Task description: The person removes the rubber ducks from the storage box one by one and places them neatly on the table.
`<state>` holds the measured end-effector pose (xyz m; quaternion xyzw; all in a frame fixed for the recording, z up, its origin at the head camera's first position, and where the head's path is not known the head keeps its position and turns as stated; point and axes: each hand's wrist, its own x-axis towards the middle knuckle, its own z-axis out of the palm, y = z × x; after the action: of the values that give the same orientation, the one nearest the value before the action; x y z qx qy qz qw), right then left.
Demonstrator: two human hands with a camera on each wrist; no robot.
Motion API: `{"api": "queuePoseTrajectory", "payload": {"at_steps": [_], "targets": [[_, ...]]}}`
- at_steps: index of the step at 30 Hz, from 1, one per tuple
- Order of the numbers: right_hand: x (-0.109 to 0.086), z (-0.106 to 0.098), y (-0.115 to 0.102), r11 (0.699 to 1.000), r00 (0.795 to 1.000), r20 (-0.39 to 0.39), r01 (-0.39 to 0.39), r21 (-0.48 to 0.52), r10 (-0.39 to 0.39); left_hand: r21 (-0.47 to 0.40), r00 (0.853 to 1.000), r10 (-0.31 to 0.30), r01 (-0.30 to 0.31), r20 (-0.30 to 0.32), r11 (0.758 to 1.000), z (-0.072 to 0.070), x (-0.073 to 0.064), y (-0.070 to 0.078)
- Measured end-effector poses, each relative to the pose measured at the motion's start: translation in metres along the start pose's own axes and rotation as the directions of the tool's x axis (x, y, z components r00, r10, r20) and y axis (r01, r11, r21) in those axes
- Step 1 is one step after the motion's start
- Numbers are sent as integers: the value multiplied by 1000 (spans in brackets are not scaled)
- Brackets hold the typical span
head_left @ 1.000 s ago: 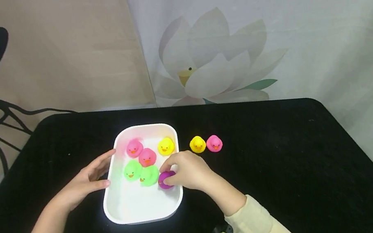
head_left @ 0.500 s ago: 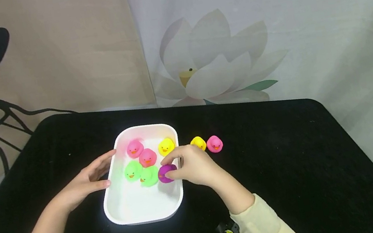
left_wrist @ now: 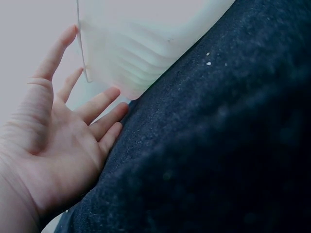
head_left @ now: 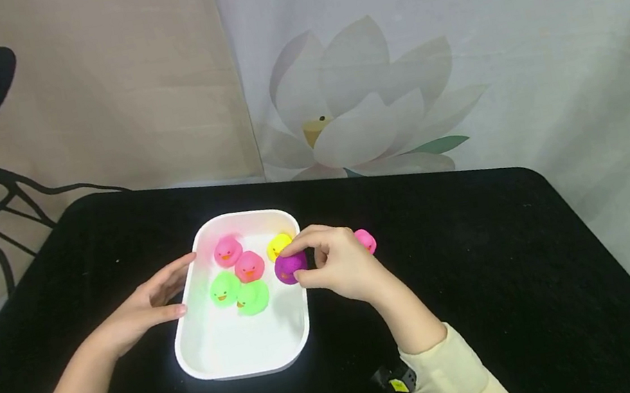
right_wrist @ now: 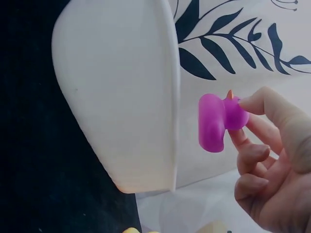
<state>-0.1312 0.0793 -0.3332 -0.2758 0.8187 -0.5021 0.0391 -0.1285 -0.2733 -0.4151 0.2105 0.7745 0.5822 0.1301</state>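
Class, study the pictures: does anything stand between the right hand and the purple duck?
Nothing visible does: the right hand pinches the purple duck directly by its head. In the head view, the yellow duck in the tray shows just beyond, partly hidden, but not between them.

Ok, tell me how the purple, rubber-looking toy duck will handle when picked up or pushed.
The purple, rubber-looking toy duck is probably light: the right hand holds it aloft by its head. It likely keeps its shape, as the body shows no sag. Pushed, its rounded body may rock or roll slightly.
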Motion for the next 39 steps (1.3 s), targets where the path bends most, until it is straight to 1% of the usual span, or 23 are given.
{"api": "queuePoseTrajectory", "payload": {"at_steps": [9, 13, 17, 21, 27, 30, 33, 39], "targets": [[-2, -16, 3, 1000, 998, -58, 26, -6, -26, 9, 1000, -19, 20, -11, 1000, 1, 0, 0], [-3, -25, 6, 1000, 997, -78, 30, 2, -29, 7, 1000, -18, 18, -11, 1000, 1, 0, -1], [-4, -35, 9, 999, 994, -102, 49, 4, -49, 14, 1000, -16, 16, -12, 1000, 1, 0, 0], [-7, -46, 11, 998, 990, -130, 56, -11, -57, 20, 1000, -16, 16, -12, 1000, 1, 0, 0], [-10, -61, 18, 999, 985, -172, 19, -41, -26, 21, 1000, -20, 20, -14, 1000, 1, 0, 1], [-11, -69, 22, 999, 982, -190, 13, -51, -23, 18, 1000, -17, 17, -12, 1000, 1, 0, 1], [-13, -76, 27, 999, 980, -198, 4, -52, -14, 10, 1000, -14, 14, -6, 1000, 1, 0, 0], [-19, -90, 35, 997, 978, -208, -43, -64, 29, 2, 1000, 0, 0, 12, 1000, 1, 0, -1]]}}
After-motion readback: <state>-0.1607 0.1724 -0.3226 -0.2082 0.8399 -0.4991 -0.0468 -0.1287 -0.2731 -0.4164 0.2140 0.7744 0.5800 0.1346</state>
